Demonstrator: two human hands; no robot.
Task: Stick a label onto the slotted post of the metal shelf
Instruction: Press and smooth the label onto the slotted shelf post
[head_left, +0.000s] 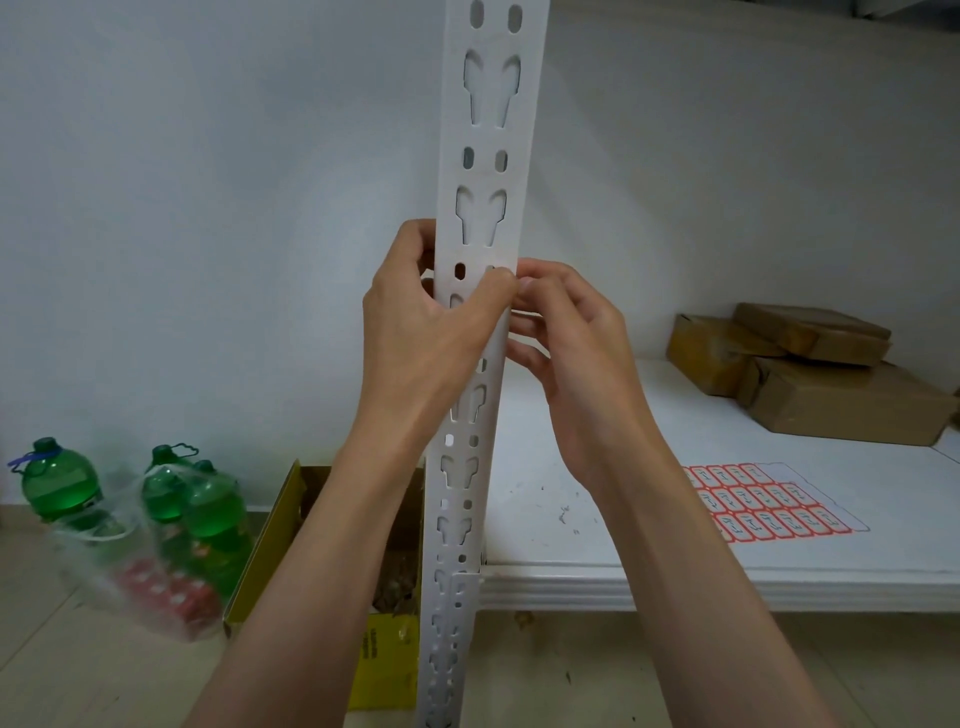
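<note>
A plain pale wall and a tiled floor frame a white metal shelving unit, seen from a head-worn camera looking forward and down. Both bare hands meet at the slotted post (488, 218), a flat white painted upright punched with paired oval holes and keyhole-shaped slots, which runs from top to bottom through the middle of the view. The left hand (415, 322) wraps the post from its left edge, thumb lying across the front face and fingers curled behind it. The right hand (566, 332) is at the post's right edge, its fingertips bunched together against the left thumb tip; they appear to be pinching or pressing something small there, but the label itself is hidden under the fingers, so whether it is already stuck down cannot be told. As a judgement, the task seems to be at the pressing-on stage, with smoothing and letting go still to come. Just right of the post, the white shelf board (727, 566) is smooth with a few dark specks. On it lies a label sheet (769, 504) of small red-bordered stickers, some spaces already bare. Further back sit brown cardboard parcels (810, 364). On the floor to the left are an open yellow cardboard box (270, 540) and green plastic bottles (57, 488), some in a clear bag.
</note>
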